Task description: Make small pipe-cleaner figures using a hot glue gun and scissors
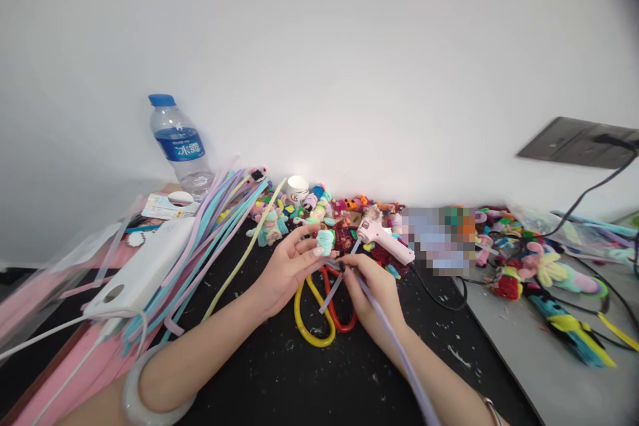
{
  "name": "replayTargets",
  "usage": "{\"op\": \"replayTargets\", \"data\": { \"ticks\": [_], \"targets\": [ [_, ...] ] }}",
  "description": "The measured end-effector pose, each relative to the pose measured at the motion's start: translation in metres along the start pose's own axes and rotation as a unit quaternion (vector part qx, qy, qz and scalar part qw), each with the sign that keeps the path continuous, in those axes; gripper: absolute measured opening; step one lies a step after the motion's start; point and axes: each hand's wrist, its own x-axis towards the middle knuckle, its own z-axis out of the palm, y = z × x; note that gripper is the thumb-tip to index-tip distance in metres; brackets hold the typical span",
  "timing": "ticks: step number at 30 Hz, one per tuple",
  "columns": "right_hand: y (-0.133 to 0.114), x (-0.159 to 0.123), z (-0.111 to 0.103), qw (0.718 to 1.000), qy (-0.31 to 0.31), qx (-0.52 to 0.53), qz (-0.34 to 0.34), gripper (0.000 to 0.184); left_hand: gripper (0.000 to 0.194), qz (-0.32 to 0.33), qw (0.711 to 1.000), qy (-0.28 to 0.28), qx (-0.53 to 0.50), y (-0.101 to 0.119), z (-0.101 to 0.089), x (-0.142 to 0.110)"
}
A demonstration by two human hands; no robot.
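Between the fingertips of my left hand (289,269) is a small mint-green fuzzy piece (326,242), which looks like coiled pipe cleaner. My right hand (374,283) pinches a lavender pipe cleaner (394,339), whose long tail runs down over the forearm. The two hands almost meet over the black work surface (299,386). Beneath them lie scissors with one yellow handle (316,345) and one red; their blades are hidden. Just beyond my right hand rests a pink glue gun (387,241), a translucent glue stick (331,295) poking from its back end.
Pastel pipe cleaners (200,246) lie over a white power bank-like box (144,266) at left. A water bottle (180,146) leans on the wall behind. Small fuzzy figures (269,223) and a paper cup (297,189) line the back. Cables and black-yellow wire cutters (569,326) lie right.
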Motion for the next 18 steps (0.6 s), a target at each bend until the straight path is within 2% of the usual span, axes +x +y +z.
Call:
{"op": "replayTargets", "data": {
  "ticks": [3,6,8,12,18],
  "targets": [
    [0.004,0.002,-0.006,0.996,0.041,0.050,0.058,0.020,0.035,0.051,0.995,0.080,0.008,0.002,-0.006,0.005],
    [0.008,0.004,-0.011,0.990,0.059,0.109,0.063,0.025,0.036,0.064,0.990,0.125,0.023,0.003,-0.009,0.008],
    [0.009,0.004,-0.012,0.986,0.058,0.142,0.072,0.024,0.038,0.060,0.990,0.119,0.051,0.003,-0.008,0.007],
    [0.007,0.003,-0.010,0.965,0.059,0.221,0.130,0.014,0.040,0.043,0.991,0.063,0.113,0.000,-0.003,0.004],
    [0.011,0.004,-0.009,0.935,0.082,0.311,0.151,0.008,0.036,-0.012,0.996,0.022,0.090,-0.002,0.000,0.000]
  ]
}}
